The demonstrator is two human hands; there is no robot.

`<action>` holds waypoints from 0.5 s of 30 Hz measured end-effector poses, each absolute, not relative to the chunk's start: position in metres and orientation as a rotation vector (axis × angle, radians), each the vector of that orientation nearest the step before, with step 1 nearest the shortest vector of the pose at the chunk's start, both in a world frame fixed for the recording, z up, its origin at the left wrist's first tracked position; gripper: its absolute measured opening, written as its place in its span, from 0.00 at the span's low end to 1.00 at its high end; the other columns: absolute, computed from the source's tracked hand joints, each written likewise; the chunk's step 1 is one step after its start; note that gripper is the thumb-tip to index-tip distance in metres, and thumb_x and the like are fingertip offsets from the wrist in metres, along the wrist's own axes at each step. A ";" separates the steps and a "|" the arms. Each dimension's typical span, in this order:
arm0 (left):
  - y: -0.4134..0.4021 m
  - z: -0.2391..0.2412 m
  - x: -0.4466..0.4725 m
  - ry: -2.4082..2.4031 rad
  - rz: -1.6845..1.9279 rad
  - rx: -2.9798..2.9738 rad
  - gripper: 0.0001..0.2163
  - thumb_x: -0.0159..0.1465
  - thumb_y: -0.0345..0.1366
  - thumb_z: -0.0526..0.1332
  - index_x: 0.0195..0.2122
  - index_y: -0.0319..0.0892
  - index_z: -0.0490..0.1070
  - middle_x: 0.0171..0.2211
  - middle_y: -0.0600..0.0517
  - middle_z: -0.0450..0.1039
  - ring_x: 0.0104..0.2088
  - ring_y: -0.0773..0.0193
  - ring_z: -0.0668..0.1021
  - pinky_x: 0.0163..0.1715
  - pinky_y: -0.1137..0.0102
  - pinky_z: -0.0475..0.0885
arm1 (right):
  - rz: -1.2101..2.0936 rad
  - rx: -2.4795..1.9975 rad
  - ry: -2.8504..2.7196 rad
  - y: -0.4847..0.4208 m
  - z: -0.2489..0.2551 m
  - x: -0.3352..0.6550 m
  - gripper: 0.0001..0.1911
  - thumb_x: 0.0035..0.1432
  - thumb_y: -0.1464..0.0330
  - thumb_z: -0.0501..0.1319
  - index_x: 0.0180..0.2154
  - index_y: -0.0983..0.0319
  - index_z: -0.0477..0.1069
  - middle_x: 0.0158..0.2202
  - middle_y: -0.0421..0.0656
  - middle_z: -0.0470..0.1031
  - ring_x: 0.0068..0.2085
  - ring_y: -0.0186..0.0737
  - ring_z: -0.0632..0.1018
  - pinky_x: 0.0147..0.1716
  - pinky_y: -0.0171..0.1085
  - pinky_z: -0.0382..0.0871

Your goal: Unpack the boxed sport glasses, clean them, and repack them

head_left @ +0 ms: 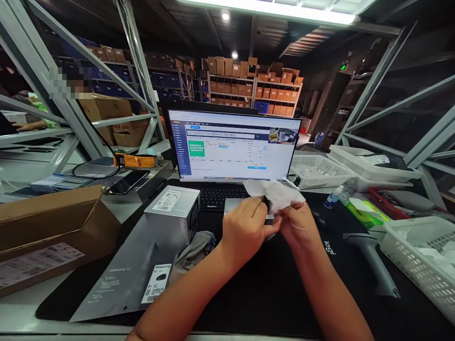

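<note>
A crumpled white piece of thin wrapping (279, 195) is held up between my two hands, in front of the monitor's lower edge. My left hand (245, 225) grips its left side with curled fingers, near a small dark part I cannot make out. On the other side my right hand (299, 222) pinches the wrapping between thumb and fingers. Behind my left hand a light grey box (232, 204) is partly hidden. To the left stands a white and grey box (174, 213) with a label, beside a grey bag (194, 255) and a flat grey pouch (121, 274) marked Wakening.
An open cardboard box (53, 237) occupies the left side. A monitor (234, 147) and keyboard (216, 194) are straight ahead. A barcode scanner (373, 260) lies at right beside a white basket (419, 270). More white baskets (320, 170) stand behind. A person's hand (30, 125) shows far left.
</note>
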State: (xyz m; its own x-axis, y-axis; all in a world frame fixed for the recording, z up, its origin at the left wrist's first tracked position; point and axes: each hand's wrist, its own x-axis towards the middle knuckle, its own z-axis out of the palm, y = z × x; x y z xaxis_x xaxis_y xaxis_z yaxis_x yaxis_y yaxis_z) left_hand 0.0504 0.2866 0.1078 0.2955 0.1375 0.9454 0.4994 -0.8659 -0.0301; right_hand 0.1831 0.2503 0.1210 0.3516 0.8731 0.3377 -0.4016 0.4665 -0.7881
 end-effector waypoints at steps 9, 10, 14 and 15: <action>0.279 0.109 0.047 -0.651 -1.538 -2.228 0.16 0.70 0.46 0.59 0.31 0.39 0.71 0.29 0.48 0.77 0.30 0.59 0.79 0.27 0.67 0.70 | 0.968 -0.729 -0.862 0.245 0.114 0.177 0.11 0.44 0.64 0.77 0.30 0.57 0.80 0.23 0.37 0.75 0.21 0.30 0.67 0.20 0.31 0.64; 0.279 0.110 0.046 -0.682 -1.509 -2.235 0.16 0.70 0.46 0.59 0.30 0.39 0.71 0.28 0.49 0.76 0.29 0.59 0.79 0.27 0.67 0.69 | 0.994 -0.750 -0.892 0.247 0.112 0.175 0.11 0.45 0.64 0.77 0.32 0.58 0.81 0.23 0.37 0.76 0.21 0.30 0.67 0.19 0.30 0.62; 0.280 0.109 0.048 -0.671 -1.479 -2.269 0.15 0.70 0.44 0.59 0.31 0.39 0.71 0.29 0.48 0.77 0.31 0.59 0.79 0.29 0.68 0.69 | 1.055 -0.685 -0.884 0.250 0.122 0.182 0.13 0.42 0.66 0.77 0.33 0.58 0.82 0.31 0.40 0.81 0.30 0.35 0.77 0.30 0.32 0.73; 0.280 0.108 0.050 -0.653 -1.486 -2.274 0.14 0.70 0.44 0.59 0.31 0.39 0.71 0.30 0.48 0.77 0.31 0.59 0.79 0.29 0.68 0.70 | 1.053 -0.651 -0.859 0.250 0.127 0.186 0.12 0.42 0.66 0.77 0.32 0.57 0.81 0.34 0.40 0.82 0.34 0.37 0.79 0.36 0.34 0.76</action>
State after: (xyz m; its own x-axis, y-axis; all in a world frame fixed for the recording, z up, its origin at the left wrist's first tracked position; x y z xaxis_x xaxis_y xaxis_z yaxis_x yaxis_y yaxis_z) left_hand 0.0497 0.2797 0.1081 0.3453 0.1878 0.9195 0.5505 -0.8340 -0.0364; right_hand 0.1861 0.2497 0.1274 0.2386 0.9280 0.2863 -0.4668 0.3681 -0.8041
